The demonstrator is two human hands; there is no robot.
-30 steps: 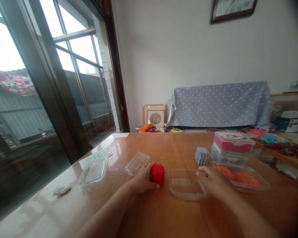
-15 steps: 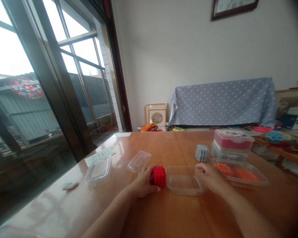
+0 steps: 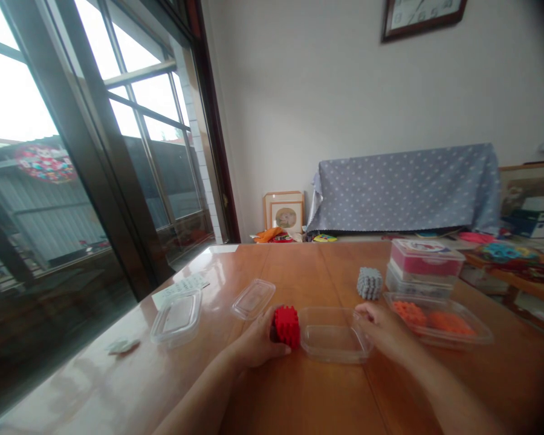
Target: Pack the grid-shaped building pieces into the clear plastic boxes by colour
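My left hand is closed around a red notched block, which looks like a stack of interlocking pieces. Just right of the block sits a clear plastic container with its lid off. My right hand pinches the container's right rim between thumb and fingers. A grey block of the same notched kind stands beyond my right hand. Farther right, another clear container holds orange notched pieces. A flat clear lid lies behind my left hand.
A pink-and-clear box is stacked on another clear box at the back right of the wooden table. At left are a lidded clear container, a printed sheet and a small pale packet.
The view has shifted slightly. My left hand still holds the red block beside the container, and my right hand stays at its rim; little else differs.
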